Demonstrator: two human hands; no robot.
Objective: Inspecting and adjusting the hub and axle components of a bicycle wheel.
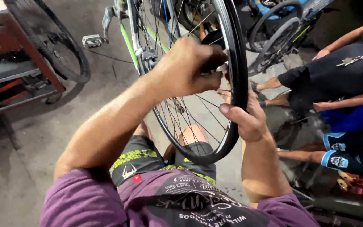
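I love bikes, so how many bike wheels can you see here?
4. One wheel between the hands in the middle, one tyre leaning by the red shelf at left, and two at the top right. More may be hidden behind.

The person wears a purple short-sleeved shirt (106,201) with a dark printed panel and pale lettering across the front, and black shorts (148,159) patterned in yellow-green, with a small red tag. Both forearms are bare.

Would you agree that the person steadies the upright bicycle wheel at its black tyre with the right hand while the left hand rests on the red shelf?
Not quite: the head view shows the left hand up at the bicycle wheel rim, not on the red shelf. The right hand does grip the black tyre.
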